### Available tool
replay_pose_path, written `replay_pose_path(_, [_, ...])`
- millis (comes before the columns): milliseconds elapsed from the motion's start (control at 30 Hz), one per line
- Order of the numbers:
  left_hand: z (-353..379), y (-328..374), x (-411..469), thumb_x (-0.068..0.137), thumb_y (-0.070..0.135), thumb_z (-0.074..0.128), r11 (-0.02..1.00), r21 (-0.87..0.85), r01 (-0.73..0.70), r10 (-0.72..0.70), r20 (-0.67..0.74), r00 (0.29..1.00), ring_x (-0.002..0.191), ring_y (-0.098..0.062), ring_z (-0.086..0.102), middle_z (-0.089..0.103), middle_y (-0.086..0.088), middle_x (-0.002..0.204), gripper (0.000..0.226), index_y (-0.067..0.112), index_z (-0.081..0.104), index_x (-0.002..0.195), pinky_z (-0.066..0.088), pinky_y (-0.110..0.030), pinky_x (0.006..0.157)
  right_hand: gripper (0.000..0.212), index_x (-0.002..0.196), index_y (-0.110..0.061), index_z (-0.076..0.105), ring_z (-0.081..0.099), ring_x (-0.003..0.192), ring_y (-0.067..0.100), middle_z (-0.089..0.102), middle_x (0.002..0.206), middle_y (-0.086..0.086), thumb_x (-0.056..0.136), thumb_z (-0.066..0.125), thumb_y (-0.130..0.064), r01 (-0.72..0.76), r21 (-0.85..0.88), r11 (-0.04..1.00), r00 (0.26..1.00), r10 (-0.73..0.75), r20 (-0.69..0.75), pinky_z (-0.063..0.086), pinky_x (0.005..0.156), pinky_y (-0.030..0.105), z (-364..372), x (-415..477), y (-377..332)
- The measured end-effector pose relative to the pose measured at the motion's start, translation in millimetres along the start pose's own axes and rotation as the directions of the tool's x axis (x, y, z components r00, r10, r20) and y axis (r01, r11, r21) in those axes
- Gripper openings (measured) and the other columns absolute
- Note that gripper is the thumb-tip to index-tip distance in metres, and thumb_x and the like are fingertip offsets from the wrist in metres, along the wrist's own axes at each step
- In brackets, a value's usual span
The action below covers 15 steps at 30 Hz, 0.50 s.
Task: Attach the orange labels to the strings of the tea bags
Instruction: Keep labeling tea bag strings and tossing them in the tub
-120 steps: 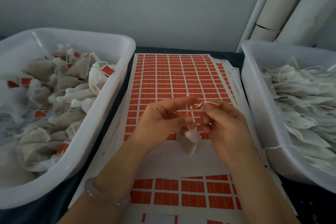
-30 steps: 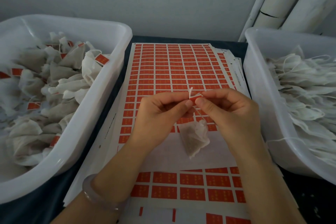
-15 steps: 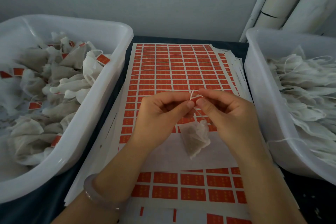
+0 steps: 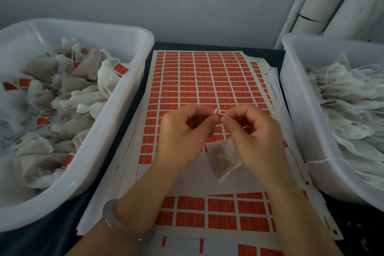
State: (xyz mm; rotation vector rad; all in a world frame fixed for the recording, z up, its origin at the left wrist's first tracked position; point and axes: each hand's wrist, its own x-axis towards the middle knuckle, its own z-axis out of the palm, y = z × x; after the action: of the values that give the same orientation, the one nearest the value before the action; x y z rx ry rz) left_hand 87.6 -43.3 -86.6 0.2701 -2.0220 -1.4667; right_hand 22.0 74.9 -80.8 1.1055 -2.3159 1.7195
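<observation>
A sheet of orange labels [image 4: 199, 81] lies flat between two tubs. Above its middle, my left hand [image 4: 182, 137] and my right hand [image 4: 255, 137] meet fingertip to fingertip. Both pinch the white string [image 4: 218, 112] of one tea bag, and a small loop of string sticks up between the thumbs. Whether a label is folded between the fingertips I cannot tell. The tea bag [image 4: 223, 157], a greyish pyramid, hangs below my right palm and partly behind it.
A white tub [image 4: 124, 110] on the left holds tea bags with orange labels on their strings. Another white tub [image 4: 295, 110] on the right holds unlabelled bags with loose strings. More label sheets [image 4: 218, 214] lie near me. White pipes [image 4: 324, 2] stand at back right.
Four seconds ago my hands were apart with the string stretched between them. They have come together at the string's end, and the tea bag has dropped to hang lower. Little differs over the last half second.
</observation>
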Motion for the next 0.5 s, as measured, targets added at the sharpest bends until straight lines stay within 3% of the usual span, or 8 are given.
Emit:
replay_pose_path(133, [3.1, -2.4, -2.9, 0.087, 0.002, 0.06, 0.981, 0.154, -0.117, 0.112, 0.042, 0.993, 0.066, -0.004, 0.061, 0.06, 0.011, 0.072, 0.014, 0.015, 0.058, 0.086, 0.05, -0.014, 0.056, 0.017, 0.085, -0.026, 0.058, 0.06, 0.074, -0.003, 0.059, 0.075, -0.02, 0.086, 0.064, -0.009, 0.032, -0.013, 0.999, 0.999, -0.032, 0.009, 0.046, 0.064, 0.007, 7.8, -3.6, 2.6])
replay_pose_path(300, [-5.6, -3.0, 0.4, 0.086, 0.0, 0.061, 0.982, 0.128, -0.142, 0.134, 0.068, 0.989, 0.068, -0.001, 0.061, 0.06, 0.012, 0.075, 0.015, 0.014, 0.06, 0.087, 0.048, -0.011, 0.061, 0.012, 0.091, -0.041, 0.056, 0.061, 0.083, -0.009, 0.065, 0.082, -0.028, 0.079, 0.056, -0.041, -0.057, 0.071, 0.996, 0.996, 0.052, 0.069, 0.046, 0.066, 0.004, 9.2, -1.9, -0.7])
replay_pose_path(367, [-6.6, -3.9, 1.2, 0.086, 0.0, 0.062, 0.984, 0.111, -0.143, 0.135, 0.073, 0.988, 0.067, -0.001, 0.061, 0.06, 0.013, 0.073, 0.014, 0.014, 0.06, 0.087, 0.048, -0.01, 0.06, 0.011, 0.086, -0.039, 0.059, 0.062, 0.08, -0.009, 0.065, 0.076, -0.03, 0.083, 0.061, -0.029, -0.021, 0.069, 0.997, 0.999, 0.018, 0.048, 0.046, 0.065, 0.004, 9.5, -1.7, -1.8])
replay_pose_path(433, [-5.3, -4.6, 1.6, 0.084, 0.002, 0.063, 0.977, 0.123, -0.175, 0.168, 0.066, 0.984, 0.065, -0.001, 0.06, 0.057, 0.015, 0.071, 0.015, 0.016, 0.058, 0.084, 0.047, -0.01, 0.057, 0.023, 0.084, -0.036, 0.061, 0.062, 0.076, -0.007, 0.064, 0.071, -0.025, 0.086, 0.063, -0.013, 0.012, 0.044, 0.999, 1.0, -0.013, 0.019, 0.046, 0.064, 0.004, 10.7, -3.3, 0.4])
replay_pose_path(500, [-3.7, -4.4, 1.0, 0.083, 0.006, 0.064, 0.975, 0.125, -0.182, 0.175, 0.065, 0.982, 0.064, -0.004, 0.061, 0.057, 0.015, 0.069, 0.013, 0.017, 0.058, 0.083, 0.048, -0.012, 0.055, 0.027, 0.08, -0.034, 0.059, 0.061, 0.073, -0.003, 0.061, 0.068, -0.019, 0.089, 0.059, -0.008, -0.008, 0.035, 0.999, 1.0, 0.008, 0.009, 0.045, 0.062, 0.006, 13.2, -5.0, 0.6])
